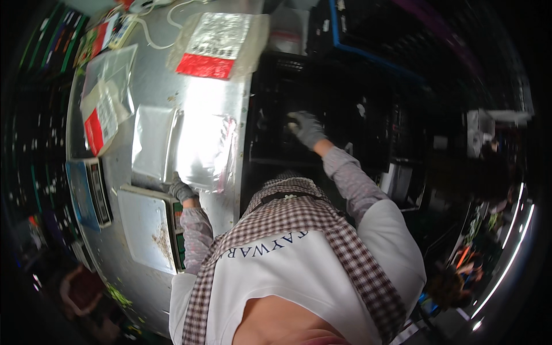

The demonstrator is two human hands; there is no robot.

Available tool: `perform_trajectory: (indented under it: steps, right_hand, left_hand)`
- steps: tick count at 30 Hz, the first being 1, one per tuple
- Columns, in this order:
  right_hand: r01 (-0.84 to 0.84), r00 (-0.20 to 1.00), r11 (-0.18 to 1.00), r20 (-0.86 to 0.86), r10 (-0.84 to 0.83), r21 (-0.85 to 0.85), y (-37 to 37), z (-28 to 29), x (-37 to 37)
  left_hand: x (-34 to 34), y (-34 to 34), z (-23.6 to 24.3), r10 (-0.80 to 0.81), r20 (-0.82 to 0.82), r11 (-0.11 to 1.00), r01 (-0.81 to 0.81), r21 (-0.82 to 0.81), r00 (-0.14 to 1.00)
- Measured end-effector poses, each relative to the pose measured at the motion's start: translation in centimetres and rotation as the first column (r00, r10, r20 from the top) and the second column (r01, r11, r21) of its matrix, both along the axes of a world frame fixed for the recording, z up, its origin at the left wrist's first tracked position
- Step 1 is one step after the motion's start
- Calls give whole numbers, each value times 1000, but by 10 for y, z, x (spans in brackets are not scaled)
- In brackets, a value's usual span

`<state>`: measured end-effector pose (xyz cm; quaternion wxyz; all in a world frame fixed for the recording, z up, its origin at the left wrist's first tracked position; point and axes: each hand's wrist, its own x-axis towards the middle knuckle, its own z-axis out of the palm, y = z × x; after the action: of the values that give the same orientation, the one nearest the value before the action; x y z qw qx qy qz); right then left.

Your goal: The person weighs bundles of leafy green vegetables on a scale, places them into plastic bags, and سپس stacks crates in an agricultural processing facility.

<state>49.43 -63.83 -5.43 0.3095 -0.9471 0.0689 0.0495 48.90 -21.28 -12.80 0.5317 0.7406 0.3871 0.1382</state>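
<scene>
My left hand, in a grey glove, is at the near edge of a stack of clear plastic bags on the metal table. Its fingertips touch or nearly touch the bags; how they are bent is too small to make out. Over a black plastic crate to the right of the table, my right hand reaches out in a matching glove. Its fingers look loosely bent and apart, with nothing visible between them. The inside of the crate is very dark, so its contents are hidden.
A scale with a flat metal plate stands near my left forearm, beside a blue-sided box. Red-and-silver printed packs and a white cable lie at the table's far end. Dark crates stand at the far right.
</scene>
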Motion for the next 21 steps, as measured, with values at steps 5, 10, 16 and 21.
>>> perform_trajectory:
  steps: [5,10,16,21]
  right_hand:
    - [468,879,866,201,-433,-177,-170,-48,-117]
    - [810,527,502,3,-850,-302,-317,-80,-176]
    - [656,753,748,-162,-638,101,-398,-117,-177]
    - [716,644,152,-560,-522,682,-388,-107,-142]
  left_hand:
    - [-10,-99,95,-560,79,688,410,599,825]
    - [-48,-190,63,-973,-84,205,973,108,215]
    - [-123,-306,-78,-171,-983,-826,-535,178,-63]
    - [-132,-386,-33,-610,-103,68,-77,-995,786]
